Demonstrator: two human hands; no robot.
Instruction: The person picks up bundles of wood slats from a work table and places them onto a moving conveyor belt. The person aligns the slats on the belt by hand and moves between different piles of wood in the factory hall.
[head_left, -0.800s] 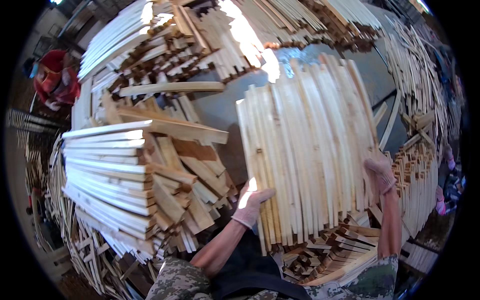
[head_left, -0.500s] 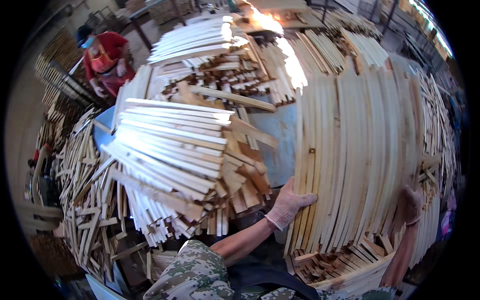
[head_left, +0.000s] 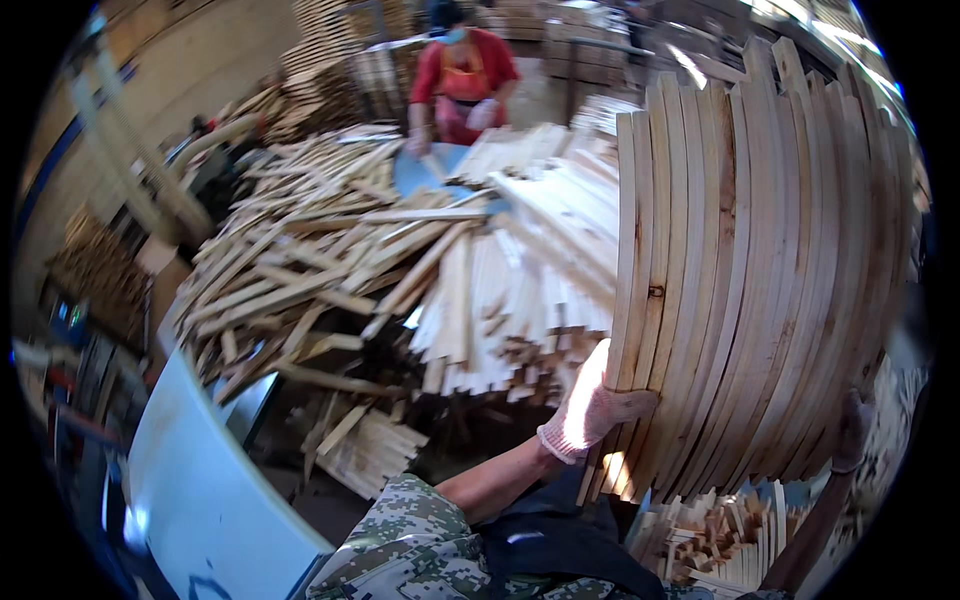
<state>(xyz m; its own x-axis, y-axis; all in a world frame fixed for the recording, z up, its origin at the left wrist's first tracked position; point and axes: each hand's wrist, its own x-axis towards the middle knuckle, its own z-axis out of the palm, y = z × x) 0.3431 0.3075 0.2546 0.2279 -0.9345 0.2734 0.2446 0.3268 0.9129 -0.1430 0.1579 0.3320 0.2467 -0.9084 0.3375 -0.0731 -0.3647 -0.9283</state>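
A wide row of long, pale wooden slats (head_left: 730, 290) stands on edge in front of me, packed side by side. My left hand (head_left: 588, 410), in a pinkish knit glove, is closed on the row's lower left edge with its thumb across the nearest slats. On the opposite side, my gloved right hand (head_left: 853, 432) presses against the lower right edge; its fingers are mostly hidden and in shadow. Together the hands hold the slats squeezed between them. Beneath the row, ends of other wooden pieces (head_left: 715, 535) show.
Loose slats (head_left: 320, 255) lie criss-crossed in a heap to the left, beside more stacked slats (head_left: 520, 310). A light blue panel (head_left: 215, 490) curves along the lower left. Beyond the heap stands a co-worker (head_left: 465, 85) in red. A pipe frame (head_left: 130, 140) rises at far left.
My view has swung left, so the heap and the co-worker appear farther right. The slat row, still between both hands, now looks lifted and nearer, away from the stacks behind.
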